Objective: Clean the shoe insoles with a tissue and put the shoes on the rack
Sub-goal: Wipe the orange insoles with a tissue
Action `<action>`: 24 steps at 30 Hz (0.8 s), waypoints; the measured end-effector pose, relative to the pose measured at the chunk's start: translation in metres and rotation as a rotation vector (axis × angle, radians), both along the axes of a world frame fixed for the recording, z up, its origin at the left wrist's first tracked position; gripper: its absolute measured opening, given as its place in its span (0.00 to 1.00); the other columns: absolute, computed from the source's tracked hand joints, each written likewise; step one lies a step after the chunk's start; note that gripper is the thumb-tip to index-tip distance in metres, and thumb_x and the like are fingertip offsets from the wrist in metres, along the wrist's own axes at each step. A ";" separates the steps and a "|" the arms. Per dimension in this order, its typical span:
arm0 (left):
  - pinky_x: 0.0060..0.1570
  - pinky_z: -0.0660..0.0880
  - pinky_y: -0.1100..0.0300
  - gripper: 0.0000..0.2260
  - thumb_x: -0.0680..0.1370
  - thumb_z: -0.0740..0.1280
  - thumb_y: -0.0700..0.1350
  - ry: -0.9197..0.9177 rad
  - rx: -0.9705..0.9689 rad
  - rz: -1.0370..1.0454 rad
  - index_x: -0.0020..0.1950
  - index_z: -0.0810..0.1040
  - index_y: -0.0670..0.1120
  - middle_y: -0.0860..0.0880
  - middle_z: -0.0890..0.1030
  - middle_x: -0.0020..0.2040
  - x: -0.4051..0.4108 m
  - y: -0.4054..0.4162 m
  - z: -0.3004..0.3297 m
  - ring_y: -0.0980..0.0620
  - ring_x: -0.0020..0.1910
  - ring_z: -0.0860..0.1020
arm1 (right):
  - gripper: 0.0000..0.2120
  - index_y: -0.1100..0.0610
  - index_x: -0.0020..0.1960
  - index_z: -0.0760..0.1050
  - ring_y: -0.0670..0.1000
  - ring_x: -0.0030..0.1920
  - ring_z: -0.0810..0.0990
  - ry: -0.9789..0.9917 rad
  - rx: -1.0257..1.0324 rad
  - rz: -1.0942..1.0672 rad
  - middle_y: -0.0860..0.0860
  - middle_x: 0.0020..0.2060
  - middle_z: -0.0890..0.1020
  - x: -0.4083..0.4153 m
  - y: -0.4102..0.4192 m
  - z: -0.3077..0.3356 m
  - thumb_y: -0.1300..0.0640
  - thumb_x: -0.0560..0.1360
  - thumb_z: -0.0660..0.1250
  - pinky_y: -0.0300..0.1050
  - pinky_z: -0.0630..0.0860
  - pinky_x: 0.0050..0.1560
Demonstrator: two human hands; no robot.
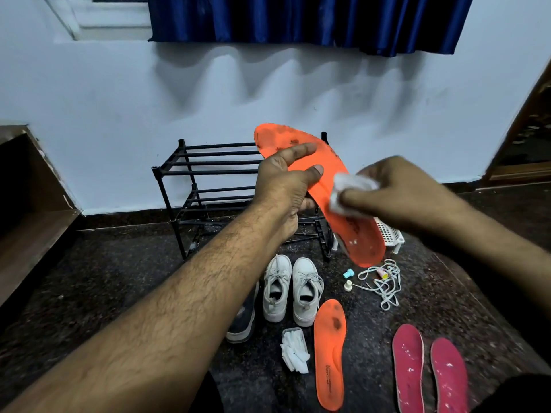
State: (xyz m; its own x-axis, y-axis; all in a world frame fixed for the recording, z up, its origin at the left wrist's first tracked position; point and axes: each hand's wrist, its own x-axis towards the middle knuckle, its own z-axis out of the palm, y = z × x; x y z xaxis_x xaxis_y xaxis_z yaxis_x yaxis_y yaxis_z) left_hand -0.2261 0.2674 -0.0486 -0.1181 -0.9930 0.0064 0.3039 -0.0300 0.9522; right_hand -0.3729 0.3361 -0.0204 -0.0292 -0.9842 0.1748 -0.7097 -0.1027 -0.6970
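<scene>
- Up front in the head view, the left hand (286, 180) grips an orange insole (328, 186) in the air, thumb and forefinger laid across its stained upper face and the other fingers curled behind its edge.
- The insole tilts, its toe end up by the top of the rack and its heel end down to the right.
- The right hand (399, 192) pinches a crumpled white tissue (348, 192) and presses it against the middle of that insole; the hand is slightly blurred.
- Behind the hands a black shoe rack (190, 180) stands against the pale wall (119, 99), its rails bare where visible.
- On the dark speckled floor (119, 278), a pair of white sneakers (290, 290) sits side by side, toes toward the person, just in front of the rack.
- A dark shoe (243, 320) lies just left of the sneakers, partly hidden by the left forearm.
- A second orange insole (329, 353) lies flat on the floor, right of the sneakers, stained near its toe.
- Two red insoles (429, 374) lie side by side further right, flecked with white.
- A pack of tissues (293, 348) lies between the dark shoe and the floor insole.
- White laces (384, 281) lie tangled near a small white basket (390, 234), with two small plastic caps (347, 280) beside them.
- A blue curtain (298, 19) hangs at the top.
</scene>
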 end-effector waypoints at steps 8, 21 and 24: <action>0.30 0.82 0.51 0.12 0.80 0.69 0.36 -0.032 0.019 -0.031 0.60 0.81 0.49 0.42 0.84 0.52 -0.001 0.003 0.000 0.49 0.34 0.82 | 0.03 0.47 0.42 0.82 0.43 0.37 0.76 0.310 -0.380 0.054 0.43 0.37 0.78 0.000 -0.008 -0.003 0.51 0.75 0.72 0.32 0.66 0.38; 0.27 0.80 0.55 0.14 0.80 0.68 0.34 -0.027 0.037 0.011 0.65 0.77 0.43 0.35 0.82 0.56 -0.001 0.004 -0.008 0.47 0.33 0.83 | 0.06 0.47 0.42 0.83 0.53 0.43 0.79 0.607 -0.244 0.088 0.48 0.41 0.82 0.011 -0.005 -0.005 0.51 0.75 0.69 0.45 0.71 0.40; 0.31 0.83 0.49 0.14 0.80 0.68 0.34 -0.048 0.041 0.001 0.65 0.76 0.43 0.34 0.82 0.56 -0.004 0.005 -0.012 0.42 0.38 0.84 | 0.10 0.44 0.33 0.76 0.50 0.39 0.78 0.570 -0.162 0.038 0.47 0.37 0.82 0.009 -0.004 0.001 0.49 0.72 0.71 0.42 0.67 0.36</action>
State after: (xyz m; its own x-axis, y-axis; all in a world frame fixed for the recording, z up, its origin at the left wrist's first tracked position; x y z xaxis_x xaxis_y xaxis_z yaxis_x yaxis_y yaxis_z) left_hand -0.2297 0.2726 -0.0605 -0.1164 -0.9924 -0.0401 0.2583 -0.0692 0.9636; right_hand -0.3636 0.3324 -0.0199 0.1483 -0.9421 0.3008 -0.9613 -0.2088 -0.1799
